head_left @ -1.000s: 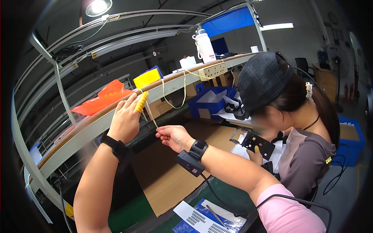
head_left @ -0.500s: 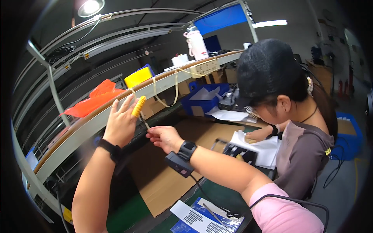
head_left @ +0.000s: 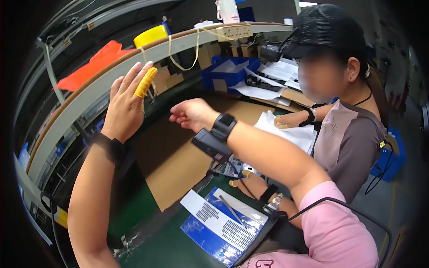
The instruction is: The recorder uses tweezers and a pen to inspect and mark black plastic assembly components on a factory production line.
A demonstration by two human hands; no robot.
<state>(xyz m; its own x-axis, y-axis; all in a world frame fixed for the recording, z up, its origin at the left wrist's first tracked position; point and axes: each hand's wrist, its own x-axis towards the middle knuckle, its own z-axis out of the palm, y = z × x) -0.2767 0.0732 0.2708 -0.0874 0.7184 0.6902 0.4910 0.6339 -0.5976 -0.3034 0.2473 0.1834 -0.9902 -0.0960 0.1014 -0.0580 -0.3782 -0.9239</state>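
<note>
My left hand (head_left: pixel 124 105) is raised below the shelf edge, its fingers stretched upward. A yellow ribbed finger cot (head_left: pixel 146 82) covers one of its fingers. Beside that finger, partly hidden by the hand, a slim light-coloured thing (head_left: pixel 151 91) hangs; its kind is unclear. My right hand (head_left: pixel 192 114) is to the right, apart from it, with fingers curled and nothing visible in them. Below both hands lies a brown cardboard sheet (head_left: pixel 174 172). Nearer me, a printed white label sheet (head_left: pixel 208 212) and metal tweezers (head_left: pixel 232 209) lie on a blue packet (head_left: pixel 201 232).
A co-worker (head_left: pixel 348 120) sits close at the right, one hand on white paper (head_left: pixel 268 123), the other by an electronic device (head_left: pixel 225 169). Blue bins (head_left: pixel 214 80) stand behind. Along the shelf (head_left: pixel 103 76) are a red-orange sheet (head_left: pixel 96 64), yellow box (head_left: pixel 151 36) and power strip (head_left: pixel 234 32).
My right hand has let go of the slim hanging thing and moved away from it. My left hand has shifted slightly left. The view has tilted down; the co-worker's head is raised.
</note>
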